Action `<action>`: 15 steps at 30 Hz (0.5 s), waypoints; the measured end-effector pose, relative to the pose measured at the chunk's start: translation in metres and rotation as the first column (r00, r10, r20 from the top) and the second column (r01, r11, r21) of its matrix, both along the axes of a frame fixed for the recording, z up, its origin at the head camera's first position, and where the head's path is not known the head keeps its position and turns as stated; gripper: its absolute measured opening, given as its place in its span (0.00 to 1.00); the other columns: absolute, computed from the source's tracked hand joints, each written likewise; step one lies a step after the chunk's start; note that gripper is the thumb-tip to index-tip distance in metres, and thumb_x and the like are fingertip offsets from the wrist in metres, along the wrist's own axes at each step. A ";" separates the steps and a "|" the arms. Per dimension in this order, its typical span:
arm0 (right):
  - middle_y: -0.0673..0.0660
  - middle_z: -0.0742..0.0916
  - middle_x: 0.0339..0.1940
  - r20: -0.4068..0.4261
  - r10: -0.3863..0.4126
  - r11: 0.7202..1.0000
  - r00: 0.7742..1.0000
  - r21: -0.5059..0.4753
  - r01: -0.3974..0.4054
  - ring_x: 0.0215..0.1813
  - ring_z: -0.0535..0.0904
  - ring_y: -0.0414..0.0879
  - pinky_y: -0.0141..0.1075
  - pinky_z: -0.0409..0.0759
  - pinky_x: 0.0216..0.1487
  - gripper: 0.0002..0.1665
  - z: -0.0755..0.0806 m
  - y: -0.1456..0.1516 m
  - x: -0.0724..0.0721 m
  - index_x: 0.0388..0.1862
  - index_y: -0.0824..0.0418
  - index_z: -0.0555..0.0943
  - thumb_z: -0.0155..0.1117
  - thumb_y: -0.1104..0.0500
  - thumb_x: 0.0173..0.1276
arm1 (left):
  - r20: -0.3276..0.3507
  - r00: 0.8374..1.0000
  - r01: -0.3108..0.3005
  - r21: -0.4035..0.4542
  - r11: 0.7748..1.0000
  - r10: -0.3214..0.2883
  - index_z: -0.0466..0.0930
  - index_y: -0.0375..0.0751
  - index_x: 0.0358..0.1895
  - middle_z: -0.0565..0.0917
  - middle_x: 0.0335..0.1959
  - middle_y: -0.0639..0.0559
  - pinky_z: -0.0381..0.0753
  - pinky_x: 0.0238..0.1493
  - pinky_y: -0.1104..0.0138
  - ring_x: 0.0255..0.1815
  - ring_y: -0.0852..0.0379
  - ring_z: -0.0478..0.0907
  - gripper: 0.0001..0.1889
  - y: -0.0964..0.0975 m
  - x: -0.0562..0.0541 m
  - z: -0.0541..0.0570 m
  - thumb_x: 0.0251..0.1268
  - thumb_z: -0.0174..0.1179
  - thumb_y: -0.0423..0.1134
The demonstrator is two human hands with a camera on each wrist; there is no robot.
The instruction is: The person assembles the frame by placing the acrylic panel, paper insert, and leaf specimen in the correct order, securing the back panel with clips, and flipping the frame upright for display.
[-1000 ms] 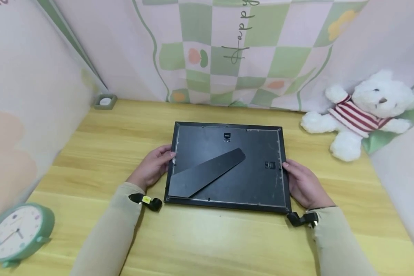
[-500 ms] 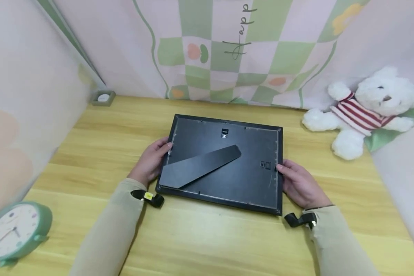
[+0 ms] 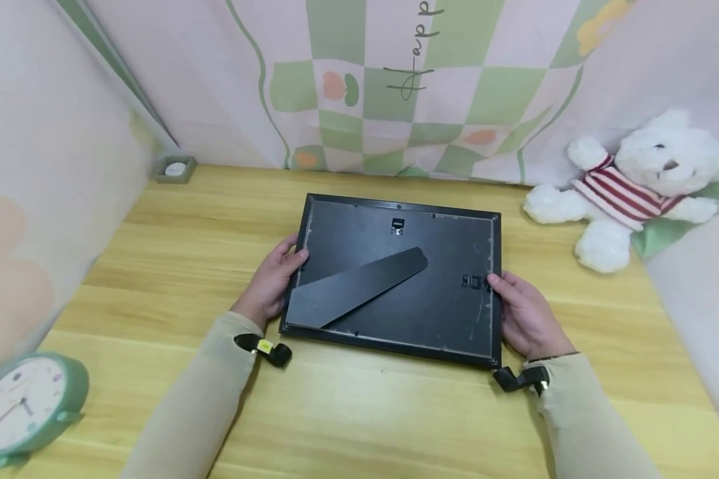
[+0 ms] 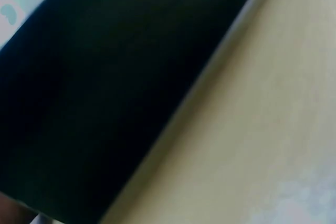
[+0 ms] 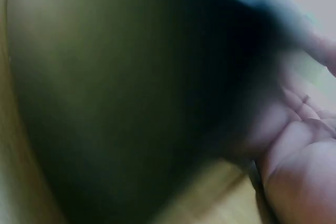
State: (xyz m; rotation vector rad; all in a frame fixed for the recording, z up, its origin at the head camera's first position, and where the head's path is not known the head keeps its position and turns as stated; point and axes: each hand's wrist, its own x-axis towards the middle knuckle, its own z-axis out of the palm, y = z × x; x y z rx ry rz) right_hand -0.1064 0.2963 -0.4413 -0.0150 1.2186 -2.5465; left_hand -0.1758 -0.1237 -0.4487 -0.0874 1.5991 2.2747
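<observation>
A black picture frame [image 3: 395, 299], back side up, is held between my two hands over the table. Its stand leg [image 3: 359, 287] slants across the backing, and small metal hangers sit near the far and right edges. My left hand [image 3: 271, 279] grips the left edge, thumb on top. On the right edge, my right hand [image 3: 526, 316] holds on with its thumb over the rim and the other fingers underneath, mostly hidden. The left wrist view is filled by a dark blurred surface of the frame [image 4: 105, 87]. In the right wrist view, my palm [image 5: 310, 166] shows beside the blurred frame [image 5: 115, 93].
A green alarm clock [image 3: 30, 406] stands on the wooden table [image 3: 359, 412] at the near left. A white teddy bear [image 3: 635, 186] in a striped top leans at the back right. A small square box [image 3: 175, 169] sits in the back left corner, before a patterned cloth.
The picture frame first shifts left and turns slightly clockwise, then comes back a little to the right. Both hands keep hold of its edges throughout.
</observation>
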 end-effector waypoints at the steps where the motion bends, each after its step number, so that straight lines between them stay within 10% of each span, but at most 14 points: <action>1: 0.60 0.87 0.53 -0.001 0.000 1.000 1.000 0.003 0.000 0.54 0.85 0.49 0.41 0.84 0.54 0.15 0.000 0.000 0.000 0.59 0.63 0.76 0.45 0.63 0.82 | 0.002 1.000 0.001 -0.004 1.000 -0.001 0.62 0.52 0.75 0.83 0.53 0.46 0.87 0.45 0.62 0.46 0.55 0.85 0.24 0.000 0.000 0.000 0.80 0.50 0.39; 15: 0.62 0.87 0.52 -0.012 0.011 1.000 1.000 -0.024 -0.011 0.54 0.86 0.50 0.41 0.85 0.53 0.15 0.003 0.001 0.002 0.58 0.65 0.77 0.45 0.64 0.82 | 0.007 1.000 0.000 -0.029 1.000 0.000 0.62 0.52 0.76 0.83 0.53 0.46 0.87 0.45 0.63 0.46 0.56 0.86 0.25 0.002 0.000 0.002 0.80 0.50 0.38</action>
